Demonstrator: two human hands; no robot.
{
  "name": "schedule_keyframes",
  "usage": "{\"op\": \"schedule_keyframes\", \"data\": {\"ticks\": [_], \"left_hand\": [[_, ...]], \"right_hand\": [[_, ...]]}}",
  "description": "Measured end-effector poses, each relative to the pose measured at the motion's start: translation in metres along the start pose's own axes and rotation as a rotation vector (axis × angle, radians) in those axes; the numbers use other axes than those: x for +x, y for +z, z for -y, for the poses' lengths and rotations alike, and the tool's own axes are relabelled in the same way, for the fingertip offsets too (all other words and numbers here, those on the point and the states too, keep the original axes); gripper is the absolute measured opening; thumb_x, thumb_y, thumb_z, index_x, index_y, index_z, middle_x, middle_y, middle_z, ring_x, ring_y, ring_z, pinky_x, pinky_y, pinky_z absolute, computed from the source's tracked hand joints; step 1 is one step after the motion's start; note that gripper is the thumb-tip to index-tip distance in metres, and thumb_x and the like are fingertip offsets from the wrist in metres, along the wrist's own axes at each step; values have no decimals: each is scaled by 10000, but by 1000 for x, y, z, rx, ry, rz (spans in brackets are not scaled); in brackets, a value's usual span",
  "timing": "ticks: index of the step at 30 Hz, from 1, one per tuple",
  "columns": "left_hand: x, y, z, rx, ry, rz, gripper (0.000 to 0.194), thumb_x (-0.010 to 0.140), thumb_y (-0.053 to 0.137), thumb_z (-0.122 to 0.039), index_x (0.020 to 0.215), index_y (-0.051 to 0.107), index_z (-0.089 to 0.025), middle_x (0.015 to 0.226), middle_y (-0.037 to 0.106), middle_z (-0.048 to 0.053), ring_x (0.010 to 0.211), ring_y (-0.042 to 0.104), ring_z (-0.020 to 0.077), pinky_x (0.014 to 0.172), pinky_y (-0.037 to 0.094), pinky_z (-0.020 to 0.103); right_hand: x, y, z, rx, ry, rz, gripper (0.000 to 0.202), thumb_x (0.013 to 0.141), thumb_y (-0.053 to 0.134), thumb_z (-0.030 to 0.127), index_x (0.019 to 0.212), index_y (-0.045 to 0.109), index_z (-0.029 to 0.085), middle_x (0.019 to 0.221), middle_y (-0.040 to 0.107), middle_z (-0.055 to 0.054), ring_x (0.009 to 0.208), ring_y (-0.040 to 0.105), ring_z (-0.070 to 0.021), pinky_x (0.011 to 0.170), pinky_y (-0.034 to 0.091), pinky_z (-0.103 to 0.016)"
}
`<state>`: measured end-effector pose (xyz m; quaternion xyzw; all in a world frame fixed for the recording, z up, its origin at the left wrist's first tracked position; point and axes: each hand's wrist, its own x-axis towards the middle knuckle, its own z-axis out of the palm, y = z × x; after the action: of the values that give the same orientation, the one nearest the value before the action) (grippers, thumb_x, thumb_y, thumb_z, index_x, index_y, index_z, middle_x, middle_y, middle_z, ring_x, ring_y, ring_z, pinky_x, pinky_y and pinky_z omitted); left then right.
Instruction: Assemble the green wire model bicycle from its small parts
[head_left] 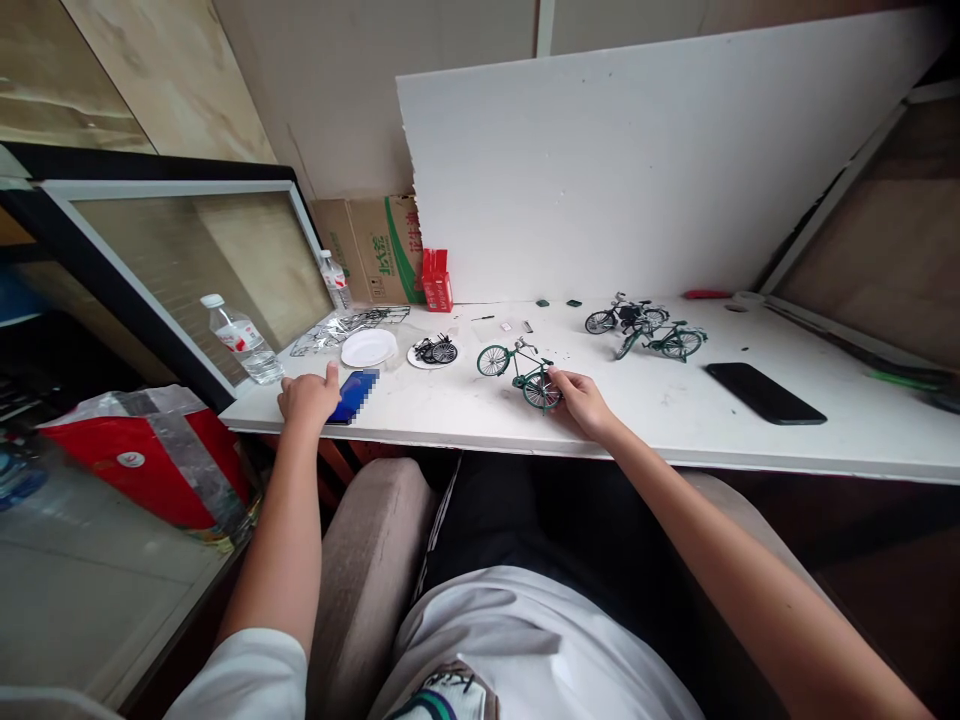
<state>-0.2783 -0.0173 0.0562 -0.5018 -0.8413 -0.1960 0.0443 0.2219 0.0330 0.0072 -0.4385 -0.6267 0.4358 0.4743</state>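
Note:
My right hand (583,402) pinches the rear end of a small green model bicycle (517,375), which stands upright near the table's front edge, its front wheel to the left. At the table's left front edge, my left hand (309,398) is beside a blue-screened phone (352,396), thumb raised; the other fingers are curled and partly hidden, so whether they touch the phone is unclear. Two more model bicycles, one black (616,316) and one green (667,342), stand close together at the right. A white plate (420,362) holds black wheels and small parts.
Behind my left hand are an empty-looking white plate (369,348), black part frames (352,322) and water bottles (246,340). A red box (437,281) stands at the back. A black phone (765,393) lies at the right. A white board (637,170) rises behind the table.

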Motion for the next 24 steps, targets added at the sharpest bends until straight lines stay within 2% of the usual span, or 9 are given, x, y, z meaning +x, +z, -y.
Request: {"op": "schedule_keyframes", "data": {"ticks": [3,6,8,10,13,15,17,20,24], "left_hand": [[3,6,9,-60,17,119,850,973,245,-759,739,823,-181,1071,774,254,1321,507,509,1159,392,639],[0,17,6,-124,103,109,784,999,253,-729,989,864,-238,1388,707,178,1440,435,474,1209,335,654],[-6,23,-7,-141,121,86,717,1017,291,-698,1225,818,-259,1546,592,179,1521,355,472,1224,288,697],[-16,27,-29,-195,224,31,638,1028,370,-655,1403,725,-281,1617,512,180,1557,324,445,1239,268,698],[-37,33,-74,-363,430,-112,503,1018,517,-525,1352,746,-228,1512,577,170,1466,455,370,1261,329,552],[-53,37,-105,-523,542,-131,401,985,608,-438,1255,778,-196,1356,656,162,1337,557,326,1239,379,471],[-70,43,-130,-708,617,-48,274,972,640,-371,1113,806,-205,1181,727,138,1213,626,301,1177,439,437],[-91,51,-153,-962,572,133,190,915,739,-386,939,815,-213,995,768,116,977,688,264,957,540,373],[-101,56,-162,-1150,439,263,322,841,842,-440,1041,799,-191,1025,787,121,940,715,233,868,542,322]], "right_hand": [[-3,0,6,-5,7,7,629,900,607,825,787,626,206,672,526,4,642,459,-158,583,426,-288],[-6,2,15,-22,35,-19,641,856,646,838,781,638,202,680,539,-1,650,477,-161,583,450,-290],[-8,4,19,-4,60,-28,646,826,669,845,794,657,200,694,558,-8,655,491,-167,586,477,-297],[-8,6,21,28,72,-27,640,814,686,838,801,669,198,704,563,-12,655,491,-167,580,488,-298],[-8,7,20,56,68,-36,624,814,702,821,790,665,199,712,569,-16,662,500,-169,572,487,-293],[-8,7,19,74,60,-50,616,808,711,818,801,665,203,730,593,-21,673,517,-174,572,493,-292],[-8,7,21,91,51,-45,615,808,709,822,823,665,209,764,626,-29,687,541,-182,586,508,-297],[-10,6,28,66,27,-17,630,832,674,838,849,670,209,794,643,-37,697,558,-183,602,518,-300],[-12,5,41,-31,-53,20,644,873,628,843,841,676,202,800,633,-43,718,566,-182,608,524,-296]]}}
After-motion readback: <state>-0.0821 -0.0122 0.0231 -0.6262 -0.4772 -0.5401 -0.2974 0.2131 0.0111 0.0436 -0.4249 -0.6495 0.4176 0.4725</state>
